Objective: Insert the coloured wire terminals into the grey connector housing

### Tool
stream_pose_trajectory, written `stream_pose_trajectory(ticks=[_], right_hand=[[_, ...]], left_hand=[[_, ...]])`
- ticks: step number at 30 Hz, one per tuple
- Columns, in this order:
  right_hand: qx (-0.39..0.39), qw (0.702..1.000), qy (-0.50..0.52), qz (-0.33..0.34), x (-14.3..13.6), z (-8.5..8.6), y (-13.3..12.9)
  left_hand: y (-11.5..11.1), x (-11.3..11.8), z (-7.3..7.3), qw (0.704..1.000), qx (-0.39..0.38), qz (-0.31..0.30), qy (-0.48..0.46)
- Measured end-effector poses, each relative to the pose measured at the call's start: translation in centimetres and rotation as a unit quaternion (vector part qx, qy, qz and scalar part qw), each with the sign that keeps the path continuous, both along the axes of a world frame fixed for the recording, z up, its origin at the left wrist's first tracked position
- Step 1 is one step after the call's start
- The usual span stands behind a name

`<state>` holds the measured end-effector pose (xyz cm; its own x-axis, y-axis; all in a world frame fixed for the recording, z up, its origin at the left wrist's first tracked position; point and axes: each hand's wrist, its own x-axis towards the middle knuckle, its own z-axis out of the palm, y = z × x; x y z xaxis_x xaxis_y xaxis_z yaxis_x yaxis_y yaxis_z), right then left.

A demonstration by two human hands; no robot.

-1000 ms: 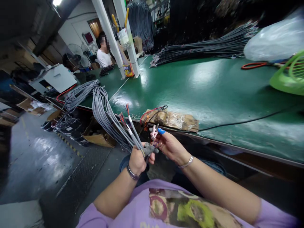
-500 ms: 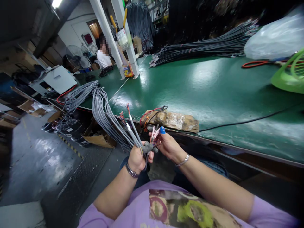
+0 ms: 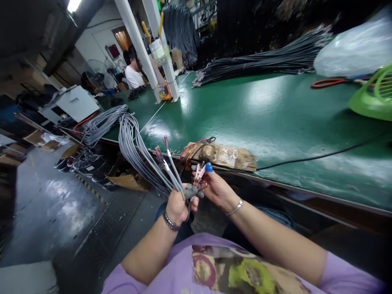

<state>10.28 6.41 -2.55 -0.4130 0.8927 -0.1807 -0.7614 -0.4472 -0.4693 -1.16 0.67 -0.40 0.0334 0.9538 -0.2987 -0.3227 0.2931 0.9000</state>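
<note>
My left hand (image 3: 177, 206) is closed around a few grey cables (image 3: 175, 176), its thumb in a grey finger cover. Their stripped ends fan out into thin coloured wires (image 3: 158, 152) above the fist. Between the fingers of my right hand (image 3: 221, 188), whose thumb wears a blue cover, is a small pale pink clip (image 3: 199, 171). The clip is beside the left thumb, over fine wires coming from that fist; whether its jaws touch them I cannot tell. A long bundle of grey cable (image 3: 131, 134) runs from the left hand back to the bench.
A worn wooden block (image 3: 229, 156) with red and black leads lies at the front edge of the green bench (image 3: 275, 110). Black cables (image 3: 257, 61) stretch along the back. At right are a plastic bag (image 3: 352, 49) and green basket (image 3: 372, 98). A person (image 3: 134, 75) sits far left.
</note>
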Motion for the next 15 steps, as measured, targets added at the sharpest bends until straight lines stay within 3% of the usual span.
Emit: stream_pose_trajectory(ticks=[6, 15], right_hand=[[0.013, 0.999, 0.012, 0.032, 0.5, 0.2, -0.4], [0.055, 0.998, -0.030, 0.024, 1.1, 0.6, -0.9]], left_hand=[[-0.9, 0.4, 0.4, 0.999, 0.048, 0.002, 0.004], [-1.6, 1.0, 0.7, 0.996, 0.081, 0.035, 0.009]])
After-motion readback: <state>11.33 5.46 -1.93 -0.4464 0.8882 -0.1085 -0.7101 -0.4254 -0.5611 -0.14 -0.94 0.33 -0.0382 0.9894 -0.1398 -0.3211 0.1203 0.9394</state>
